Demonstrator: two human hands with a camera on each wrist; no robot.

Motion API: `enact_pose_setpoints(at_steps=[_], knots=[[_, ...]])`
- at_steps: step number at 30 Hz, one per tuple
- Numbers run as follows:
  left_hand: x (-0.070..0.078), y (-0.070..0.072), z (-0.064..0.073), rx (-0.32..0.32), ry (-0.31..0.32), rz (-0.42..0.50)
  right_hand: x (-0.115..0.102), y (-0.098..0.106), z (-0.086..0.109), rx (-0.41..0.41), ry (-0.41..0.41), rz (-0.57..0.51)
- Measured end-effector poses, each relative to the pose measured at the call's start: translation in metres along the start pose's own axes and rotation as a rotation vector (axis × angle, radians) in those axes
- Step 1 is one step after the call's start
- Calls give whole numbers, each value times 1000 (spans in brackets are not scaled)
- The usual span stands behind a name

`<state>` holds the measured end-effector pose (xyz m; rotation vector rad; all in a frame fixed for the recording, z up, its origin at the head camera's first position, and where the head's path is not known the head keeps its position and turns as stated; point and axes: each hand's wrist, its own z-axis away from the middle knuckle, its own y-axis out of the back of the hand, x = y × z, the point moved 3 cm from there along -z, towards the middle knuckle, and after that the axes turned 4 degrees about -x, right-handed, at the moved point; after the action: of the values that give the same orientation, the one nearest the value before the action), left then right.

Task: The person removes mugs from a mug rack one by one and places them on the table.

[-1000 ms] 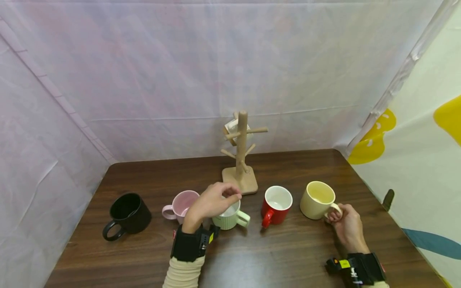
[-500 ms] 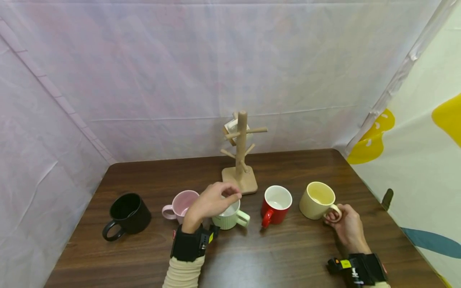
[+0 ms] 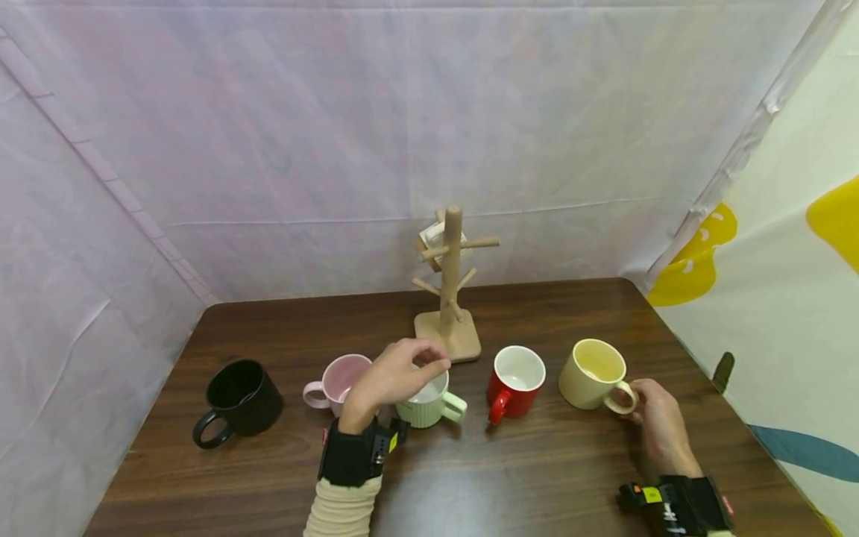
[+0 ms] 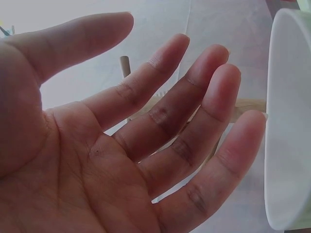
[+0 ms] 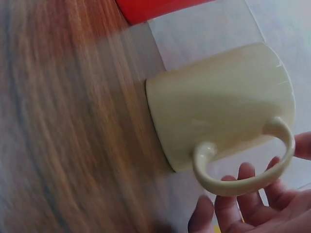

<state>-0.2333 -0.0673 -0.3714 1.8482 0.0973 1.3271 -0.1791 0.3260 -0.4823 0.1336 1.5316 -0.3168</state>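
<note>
My right hand [image 3: 661, 421] is beside the handle of a pale yellow mug [image 3: 582, 379], which stands upright on the table at the right. In the right wrist view, its loosely bent fingers [image 5: 248, 199] lie behind the mug's handle [image 5: 243, 187], with several fingertips showing past it. The thumb is partly cut off at that view's edge. My left hand [image 3: 399, 373] hovers palm-down over a light green mug [image 3: 423, 412], hiding part of its rim. From the left wrist, the fingers [image 4: 184, 145] look spread and gently bent, holding nothing, near the mug's white inside.
Between the hands stands a red mug [image 3: 513, 395] with a white inside. A pink mug [image 3: 342, 377] and a black mug [image 3: 243, 399] are on the left. Behind them, a wooden mug tree [image 3: 450, 298] carries a white-and-tan mug [image 3: 432, 237] on an upper peg.
My right hand has drawn slightly right, and its fingers, earlier curled at the handle, have loosened. The yellow mug stays in nearly the same place. My left hand has not visibly moved.
</note>
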Motion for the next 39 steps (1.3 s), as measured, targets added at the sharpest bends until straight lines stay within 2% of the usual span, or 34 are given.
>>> enact_pose_setpoints(at_steps=[3,6,14,17,21,26,30,35,39], knots=[[0,1,0,0,1,5,-9,0,1,107,-21,69],[0,2,0,4,-4,6,-19,-2,-1,150,-25,70],[1,2,0,6,-17,0,-41,-6,-9,131,24,20],[1,2,0,6,-21,1,-44,-5,-13,138,40,86],[1,2,-1,4,-26,3,-49,-6,-20,159,80,102],[2,4,0,7,-32,12,-72,-19,-18,86,121,30],[2,5,1,14,-35,21,-91,-36,-16,-4,145,38],[0,6,2,19,-19,19,-104,-60,-20,-87,163,178],[-3,6,3,20,-6,18,-111,-84,-24,-143,174,406]])
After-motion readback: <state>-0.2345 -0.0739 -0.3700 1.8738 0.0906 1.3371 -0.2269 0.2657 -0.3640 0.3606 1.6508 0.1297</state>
